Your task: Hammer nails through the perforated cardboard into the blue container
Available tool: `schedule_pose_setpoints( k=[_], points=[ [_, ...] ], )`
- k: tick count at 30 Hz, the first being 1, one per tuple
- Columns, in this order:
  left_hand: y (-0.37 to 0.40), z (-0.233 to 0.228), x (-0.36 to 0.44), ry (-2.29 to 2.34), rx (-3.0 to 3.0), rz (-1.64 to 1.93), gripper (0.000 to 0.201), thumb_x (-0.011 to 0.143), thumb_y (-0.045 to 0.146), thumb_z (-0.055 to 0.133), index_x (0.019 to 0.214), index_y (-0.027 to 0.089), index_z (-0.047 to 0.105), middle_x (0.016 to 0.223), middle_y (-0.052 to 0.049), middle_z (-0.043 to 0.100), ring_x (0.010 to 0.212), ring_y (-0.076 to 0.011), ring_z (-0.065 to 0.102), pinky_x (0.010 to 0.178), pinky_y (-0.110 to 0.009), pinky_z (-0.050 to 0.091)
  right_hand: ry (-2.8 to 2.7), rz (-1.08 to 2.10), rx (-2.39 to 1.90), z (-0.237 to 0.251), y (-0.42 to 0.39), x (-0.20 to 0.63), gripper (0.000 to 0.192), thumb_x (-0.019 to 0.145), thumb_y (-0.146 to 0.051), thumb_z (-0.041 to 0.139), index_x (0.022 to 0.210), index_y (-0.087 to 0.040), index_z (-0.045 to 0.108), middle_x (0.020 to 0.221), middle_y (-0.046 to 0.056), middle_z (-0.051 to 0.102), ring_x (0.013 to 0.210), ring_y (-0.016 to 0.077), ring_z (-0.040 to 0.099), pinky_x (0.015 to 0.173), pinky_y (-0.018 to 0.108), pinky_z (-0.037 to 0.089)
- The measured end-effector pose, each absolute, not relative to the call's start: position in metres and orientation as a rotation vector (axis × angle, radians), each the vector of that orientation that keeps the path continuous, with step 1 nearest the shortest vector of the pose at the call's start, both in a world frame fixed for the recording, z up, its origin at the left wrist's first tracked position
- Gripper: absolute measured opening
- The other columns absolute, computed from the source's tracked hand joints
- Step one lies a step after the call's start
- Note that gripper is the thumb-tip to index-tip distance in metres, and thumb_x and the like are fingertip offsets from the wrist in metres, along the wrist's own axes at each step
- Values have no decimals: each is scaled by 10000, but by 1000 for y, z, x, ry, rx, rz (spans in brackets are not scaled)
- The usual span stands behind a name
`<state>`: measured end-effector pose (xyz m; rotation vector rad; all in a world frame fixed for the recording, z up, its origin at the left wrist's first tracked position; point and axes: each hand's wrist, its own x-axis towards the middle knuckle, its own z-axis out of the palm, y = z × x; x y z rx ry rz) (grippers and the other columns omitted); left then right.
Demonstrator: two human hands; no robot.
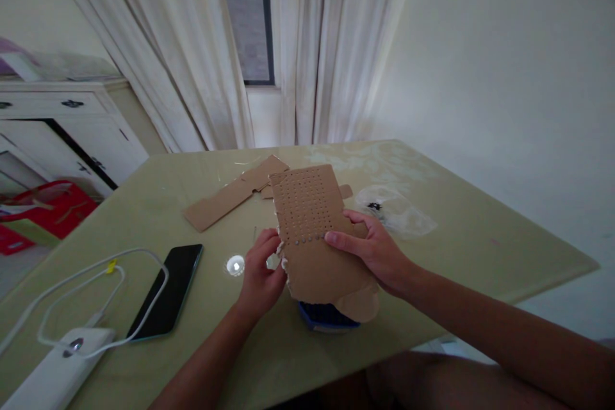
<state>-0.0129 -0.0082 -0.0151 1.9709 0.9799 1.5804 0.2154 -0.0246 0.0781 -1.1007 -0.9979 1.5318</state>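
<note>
A piece of brown cardboard (312, 269) is held tilted above the table, its upper part punched with rows of small holes. One row of small grey round heads (307, 239) runs across it below the open holes. My right hand (377, 250) grips the cardboard's right side, thumb on the front by the end of that row, other fingers mostly behind. At the ragged left edge, my left hand (263, 272) is closed, with its fingertips hidden behind the cardboard; what they hold cannot be made out. A blue container (327, 317) shows under the cardboard's lower edge.
Cardboard strips (235, 195) lie at the back of the table (461, 269). A clear plastic bag (401, 211) with small dark pieces is on the right. On the left are a phone (170, 291), a white power bank (65, 365) with a looped cable, and a small shiny disc (235, 265).
</note>
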Motion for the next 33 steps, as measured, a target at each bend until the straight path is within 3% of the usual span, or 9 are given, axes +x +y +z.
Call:
schedule_pose_setpoints(
  k=[3, 13, 21, 29, 33],
  points=[
    [-8, -16, -13, 975, 1926, 1592, 7, 912, 211, 720, 915, 213, 714, 1017, -72, 720, 915, -222, 686, 789, -326, 564, -1005, 1544, -1061, 78, -24, 217, 511, 689, -389, 1040, 1114, -240, 799, 1026, 47, 875, 911, 275, 849, 843, 411, 711],
    [-11, -20, -9, 1022, 1901, 1576, 163, 918, 185, 703, 820, 227, 580, 849, -21, 609, 812, -189, 591, 736, -301, 526, -1059, 1521, -1138, 76, -24, 219, 545, 695, -412, 1030, 1159, -245, 797, 1084, 67, 869, 944, 301, 840, 878, 469, 693],
    [-17, -19, -8, 1009, 1982, 1718, 131, 925, 198, 708, 830, 219, 622, 904, -43, 700, 810, -192, 659, 712, -300, 531, -1208, 1498, -1164, 79, -22, 220, 566, 721, -445, 1004, 1195, -227, 784, 1246, 99, 839, 1117, 343, 803, 1014, 537, 646],
    [-18, -19, -8, 1039, 1999, 1753, 113, 925, 198, 713, 840, 218, 642, 900, -39, 687, 793, -189, 668, 686, -288, 538, -1283, 1512, -1087, 80, -21, 220, 492, 769, -436, 975, 1174, -217, 800, 1221, 93, 853, 1087, 327, 819, 987, 506, 668],
    [-20, -17, -8, 1039, 2003, 1755, 199, 929, 203, 702, 759, 225, 600, 805, -14, 636, 721, -177, 633, 658, -282, 532, -1324, 1509, -1065, 81, -21, 220, 462, 790, -440, 962, 1165, -218, 809, 1199, 81, 861, 1067, 309, 826, 980, 490, 678]
  ],
)
